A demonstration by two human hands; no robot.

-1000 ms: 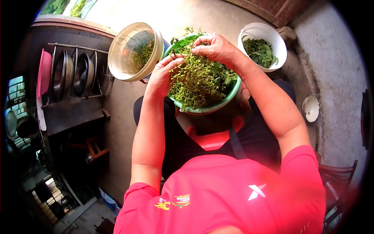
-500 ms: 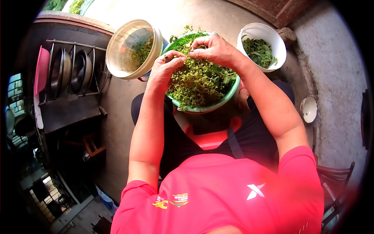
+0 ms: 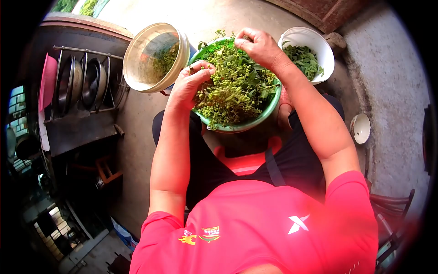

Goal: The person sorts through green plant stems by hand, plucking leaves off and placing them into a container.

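A green basin [image 3: 263, 119] stands in front of my knees, heaped with green berry sprigs [image 3: 232, 93] and some leaves. My left hand [image 3: 190, 82] is at the basin's left rim, its thumb and fingers closed on a sprig at the edge of the heap. Over the basin's upper right part is my right hand [image 3: 260, 48], thumb and fingertips pinched together; what they hold, if anything, is too small to make out. A white bucket [image 3: 327, 55] with loose green leaves stands to the right. On the left, a tilted cream bucket [image 3: 132, 68] has some berry sprigs inside.
A rack [image 3: 112, 82] with metal pans and a pink basin [image 3: 49, 82] is at the left. A small white bowl [image 3: 361, 128] lies by the right wall. A dark chair [image 3: 392, 203] stands at the lower right, and a red stool [image 3: 246, 163] is under me.
My right hand has moved away from my left hand, up and to the right over the basin. My left hand stays near the left rim, slightly lower.
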